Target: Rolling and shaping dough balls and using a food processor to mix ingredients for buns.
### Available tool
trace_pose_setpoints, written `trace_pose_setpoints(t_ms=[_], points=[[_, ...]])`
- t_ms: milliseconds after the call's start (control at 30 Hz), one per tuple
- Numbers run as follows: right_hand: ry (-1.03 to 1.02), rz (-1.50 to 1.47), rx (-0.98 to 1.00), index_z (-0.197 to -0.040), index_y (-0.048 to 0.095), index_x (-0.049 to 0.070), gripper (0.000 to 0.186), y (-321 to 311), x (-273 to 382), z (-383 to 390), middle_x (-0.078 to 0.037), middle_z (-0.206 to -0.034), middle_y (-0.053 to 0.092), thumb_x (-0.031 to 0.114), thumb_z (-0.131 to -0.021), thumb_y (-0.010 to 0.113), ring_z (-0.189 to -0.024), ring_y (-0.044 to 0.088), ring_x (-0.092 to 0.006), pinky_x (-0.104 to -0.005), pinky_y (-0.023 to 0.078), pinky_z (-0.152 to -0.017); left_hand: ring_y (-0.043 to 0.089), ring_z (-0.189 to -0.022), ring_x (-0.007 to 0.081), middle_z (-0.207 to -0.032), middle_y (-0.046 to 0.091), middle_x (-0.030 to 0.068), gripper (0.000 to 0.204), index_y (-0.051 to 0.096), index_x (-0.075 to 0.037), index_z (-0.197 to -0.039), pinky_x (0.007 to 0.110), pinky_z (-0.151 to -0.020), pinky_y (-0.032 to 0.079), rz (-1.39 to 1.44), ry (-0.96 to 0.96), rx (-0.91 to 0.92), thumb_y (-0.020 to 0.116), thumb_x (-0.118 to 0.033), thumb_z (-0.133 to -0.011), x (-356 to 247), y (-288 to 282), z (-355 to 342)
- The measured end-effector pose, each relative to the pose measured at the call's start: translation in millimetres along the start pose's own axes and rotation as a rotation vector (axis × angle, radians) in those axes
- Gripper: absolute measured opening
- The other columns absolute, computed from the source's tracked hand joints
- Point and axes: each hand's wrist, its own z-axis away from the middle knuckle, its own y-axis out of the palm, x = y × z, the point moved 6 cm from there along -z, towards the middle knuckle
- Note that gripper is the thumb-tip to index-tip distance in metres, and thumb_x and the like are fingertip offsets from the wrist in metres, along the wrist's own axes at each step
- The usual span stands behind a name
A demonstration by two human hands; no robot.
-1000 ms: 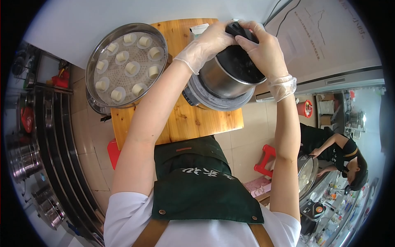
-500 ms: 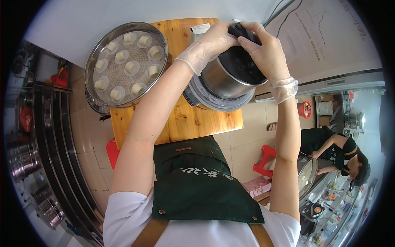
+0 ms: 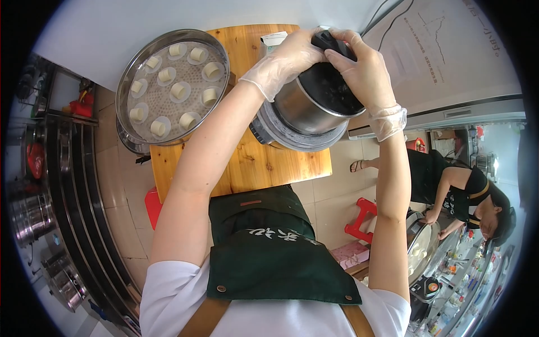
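My left hand (image 3: 289, 60) and my right hand (image 3: 368, 76), both in clear plastic gloves, are closed on a black handle (image 3: 331, 42) over the top of a steel pot (image 3: 293, 106). The left fingertips are partly hidden there. The pot has a dark interior and sits on a round grey appliance base (image 3: 300, 143) on a wooden table (image 3: 241, 168). To its left stands a large round steamer tray (image 3: 137, 70) with several pale dough pieces (image 3: 178, 91) on paper rounds. A small white packet (image 3: 273, 39) lies behind my left hand.
At the right, a co-worker (image 3: 466, 202) in a dark apron leans over another round tray (image 3: 424, 247). A red stool (image 3: 365, 219) stands on the floor. Metal racks (image 3: 73, 213) and steel pots (image 3: 33, 213) line the left. A white panel (image 3: 432, 56) is behind the table.
My hands have shifted very slightly rightward on the handle. The co-worker has moved, with a sandalled foot and leg now showing by the table and both arms nearer the round tray.
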Motion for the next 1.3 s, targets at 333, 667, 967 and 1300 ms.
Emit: trace_pose_setpoints(t_ms=[333, 667, 967, 1300], points=[[-0.003, 0.003, 0.007, -0.120, 0.067, 0.015, 0.036, 1.3, -3.0, -4.6, -0.017, -0.101, 0.074, 0.029, -0.088, 0.073, -0.098, 0.070, -0.0377, -0.0430, 0.055, -0.086, 0.064, -0.104, 0.0109, -0.115, 0.069, 0.0029, 0.026, 0.068, -0.005, -0.119, 0.028, -0.093, 0.052, -0.003, 0.009, -0.003, 0.064, -0.010, -0.094, 5.0, -3.2, -7.1], [0.020, 0.008, 0.011, -0.121, 0.067, 0.015, 0.036, 2.8, -4.1, -2.9, -0.018, -0.099, 0.074, 0.029, -0.088, 0.073, -0.096, 0.070, -0.0380, -0.0427, 0.055, -0.085, 0.064, -0.104, 0.0108, -0.114, 0.069, 0.0028, 0.027, 0.067, -0.004, -0.120, 0.027, -0.093, 0.052, -0.021, 0.000, 0.004, 0.064, -0.009, -0.094, 3.7, -1.6, -3.8], [0.003, 0.005, 0.010, -0.120, 0.067, 0.013, 0.036, 2.5, -1.7, -2.4, -0.018, -0.099, 0.074, 0.028, -0.088, 0.074, -0.095, 0.070, -0.0384, -0.0423, 0.055, -0.084, 0.064, -0.104, 0.0106, -0.113, 0.069, 0.0025, 0.026, 0.068, -0.005, -0.119, 0.027, -0.093, 0.052, -0.038, 0.004, -0.006, 0.065, -0.010, -0.094, 7.0, -3.1, -6.3], [-0.005, 0.007, 0.007, -0.119, 0.067, 0.012, 0.036, 2.0, -0.6, -2.2, -0.018, -0.100, 0.074, 0.027, -0.087, 0.073, -0.096, 0.070, -0.0385, -0.0424, 0.055, -0.085, 0.064, -0.104, 0.0109, -0.114, 0.070, 0.0025, 0.026, 0.068, -0.005, -0.119, 0.027, -0.093, 0.052, -0.033, 0.008, -0.005, 0.065, -0.010, -0.094, 6.6, -3.3, -4.4]])
